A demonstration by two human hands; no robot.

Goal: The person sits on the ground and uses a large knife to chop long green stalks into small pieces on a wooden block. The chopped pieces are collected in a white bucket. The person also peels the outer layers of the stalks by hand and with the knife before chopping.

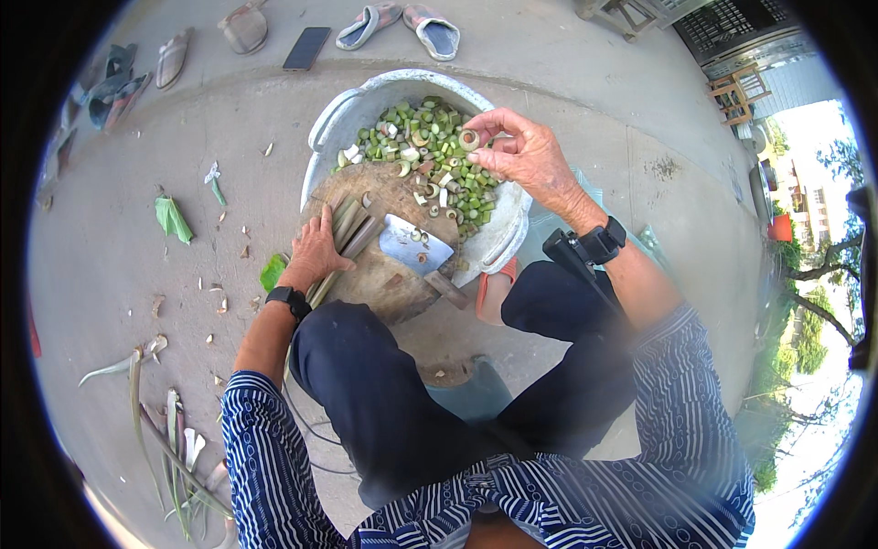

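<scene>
My right hand pinches a hollow, ring-shaped stem slice between thumb and fingertips, above the far right part of a whitish plastic basin. Chopped green stem pieces fill much of the basin. A round wooden chopping board rests over the basin's near left side. My left hand lies around a bundle of long brownish-green stalks on the board. Beside the stalks, a cleaver lies flat, its wooden handle pointing to the near right, with several small slices on its blade.
Stalk scraps and a torn green leaf lie on the concrete floor at the left. Beyond the basin are a dark phone and slippers. Clear plastic bags lie right of the basin. A wooden stool stands far right.
</scene>
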